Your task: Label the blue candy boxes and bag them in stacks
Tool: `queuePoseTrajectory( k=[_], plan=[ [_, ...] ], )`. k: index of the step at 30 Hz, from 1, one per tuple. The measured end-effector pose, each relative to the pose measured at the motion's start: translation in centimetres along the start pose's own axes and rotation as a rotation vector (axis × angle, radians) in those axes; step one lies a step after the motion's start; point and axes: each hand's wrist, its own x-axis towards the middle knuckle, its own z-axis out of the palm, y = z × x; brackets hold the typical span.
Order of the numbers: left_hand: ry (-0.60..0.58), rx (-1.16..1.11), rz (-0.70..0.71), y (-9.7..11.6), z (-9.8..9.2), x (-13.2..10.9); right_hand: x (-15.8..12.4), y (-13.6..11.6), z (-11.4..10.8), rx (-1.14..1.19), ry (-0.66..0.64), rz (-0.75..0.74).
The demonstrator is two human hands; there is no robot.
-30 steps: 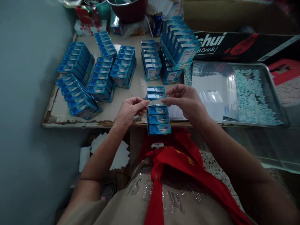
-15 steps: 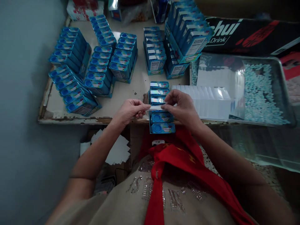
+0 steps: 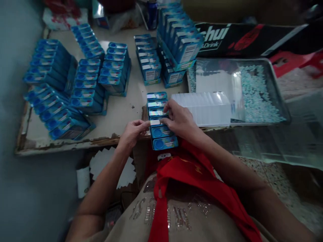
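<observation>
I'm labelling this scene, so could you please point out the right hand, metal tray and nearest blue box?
Right hand (image 3: pixel 181 118), head view: middle of the hand.
Metal tray (image 3: pixel 274 91), head view: right side wall.
Nearest blue box (image 3: pixel 165 143), head view: top face.

We can read brand lettering on a black carton.
In white we make out "shui" over "& Drink", the beginnings hidden; on the front blue box, blurred print seems to say "CARAMELO MACIZO". Glittering letters on the beige shirt we cannot make out.
</observation>
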Motion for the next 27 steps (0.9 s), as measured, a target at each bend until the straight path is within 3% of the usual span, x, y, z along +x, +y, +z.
queuePoseTrajectory(
  k=[3,6,8,11,13,15,16,18,21,24,27],
  plan=[
    [0.159,0.010,0.052,-1.4,0.5,0.1,0.7,0.8,0.2,0.097,-0.019,0.041],
    [0.204,0.085,0.053,-1.2,-0.4,0.0,0.9,1.3,0.1,0.254,-0.023,0.029],
    [0.309,0.199,0.101,0.8,-1.4,-0.4,0.5,2.0,-1.0,0.366,-0.066,0.007],
    [0.489,0.475,0.359,6.4,-0.7,-1.1,-0.5,5.2,-5.3,0.337,-0.011,-0.003],
    [0.455,0.702,0.555,10.5,2.4,-0.5,-1.0,9.1,-9.0,0.141,0.216,0.050],
    [0.223,0.865,0.690,13.3,7.4,1.7,-1.1,13.8,-12.0,-0.063,0.493,0.150],
    [0.053,0.911,0.711,14.1,10.4,3.3,-1.1,16.0,-13.0,-0.124,0.563,0.205],
    [-0.225,0.966,0.715,14.2,16.5,7.3,-0.9,19.7,-13.7,-0.156,0.579,0.263],
    [-0.329,1.173,0.647,12.4,23.3,13.4,-0.7,22.3,-12.6,-0.108,0.527,0.233],
    [-0.316,1.290,0.459,10.9,25.8,17.1,-1.0,22.0,-11.4,-0.141,0.528,0.186],
    [-0.334,1.179,0.437,10.8,25.6,18.1,-1.4,20.7,-11.6,-0.279,0.516,0.146]
  ],
)
